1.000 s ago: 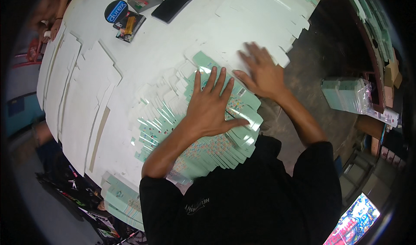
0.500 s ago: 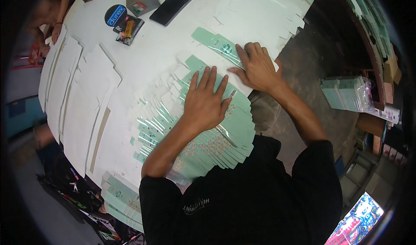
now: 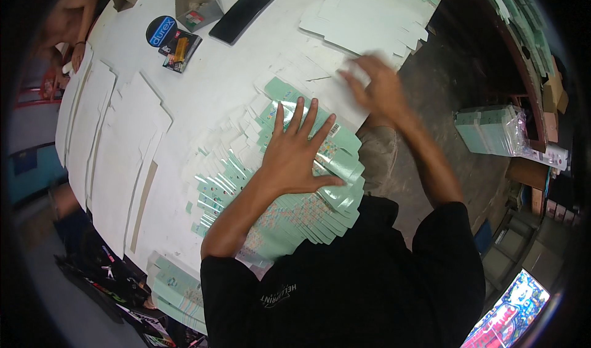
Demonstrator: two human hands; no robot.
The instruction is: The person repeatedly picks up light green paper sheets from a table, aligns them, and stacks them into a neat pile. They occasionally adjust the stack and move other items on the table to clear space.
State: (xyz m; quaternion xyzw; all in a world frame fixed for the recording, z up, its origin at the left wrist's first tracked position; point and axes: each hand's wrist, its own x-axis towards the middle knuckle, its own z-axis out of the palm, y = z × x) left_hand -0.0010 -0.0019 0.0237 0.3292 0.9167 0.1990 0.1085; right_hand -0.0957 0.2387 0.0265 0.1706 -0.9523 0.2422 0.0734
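Steadying the fanned green cartons (image 3: 308,218) on the white table (image 3: 200,101) seems the step in hand, the left hand (image 3: 297,154) spread flat on them, clasping nothing, the blurred right hand's (image 3: 378,90) hold unclear; the next move likely calls for light pressure.

A lane of bare desk (image 3: 200,92) is left between the large white sheets (image 3: 123,145) and the fanned green cartons (image 3: 301,215); it is narrowed toward the near end, where it is bounded by a green stack (image 3: 175,286). At the far end, passage is hindered by a black packet (image 3: 181,51), an open grey box (image 3: 197,4) and a dark phone (image 3: 241,16). Another gap is found between the fan and the white pile (image 3: 363,24), partly obstructed by the blurred right hand (image 3: 378,92). Access from above is blocked by the spread left hand (image 3: 295,157).
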